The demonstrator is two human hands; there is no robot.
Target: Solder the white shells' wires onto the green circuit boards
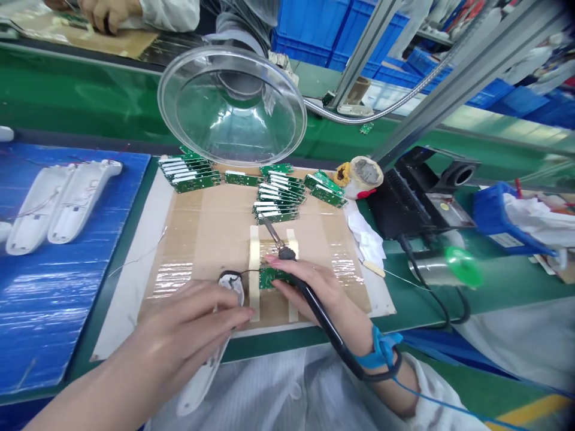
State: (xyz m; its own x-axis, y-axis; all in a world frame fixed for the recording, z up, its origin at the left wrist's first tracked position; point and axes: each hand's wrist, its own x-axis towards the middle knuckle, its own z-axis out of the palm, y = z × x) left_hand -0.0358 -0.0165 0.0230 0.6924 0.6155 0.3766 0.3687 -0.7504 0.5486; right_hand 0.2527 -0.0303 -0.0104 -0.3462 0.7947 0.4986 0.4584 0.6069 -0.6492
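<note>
The left hand (pixel 197 320) is closed around a long, smooth white plastic casing (pixel 202 380), its curled fingers covering the middle while the dark-rimmed, hollowed end pokes out at one o'clock. Well apart from its neighbour's palm, the right hand (pixel 317 293) grips a soldering iron with a glossy black handle and slim metal tip (pixel 322 315), and its fingertips touch the right edge of a flat green circuit board (pixel 268 278). That board lies between the hands, flanked by two matte cream strips (pixel 254 299), a thin black wire (pixel 250 271) running from it to the casing. A band of crinkled blue material (pixel 381 348) wraps the right wrist. Beneath everything spreads brown cardboard (pixel 202 227), shiny with clear film in patches. From the board, overlapping rectangular green boards (pixel 278 200) fan out at twelve o'clock, and a round transparent disc (pixel 232 114) hangs beyond them. At ten o'clock, curved white shells (pixel 81 203) rest on a glossy blue sheet (pixel 45 311); at two o'clock sits crumpled white tissue (pixel 366 233), with a bright green spool (pixel 465 267) at three.
</note>
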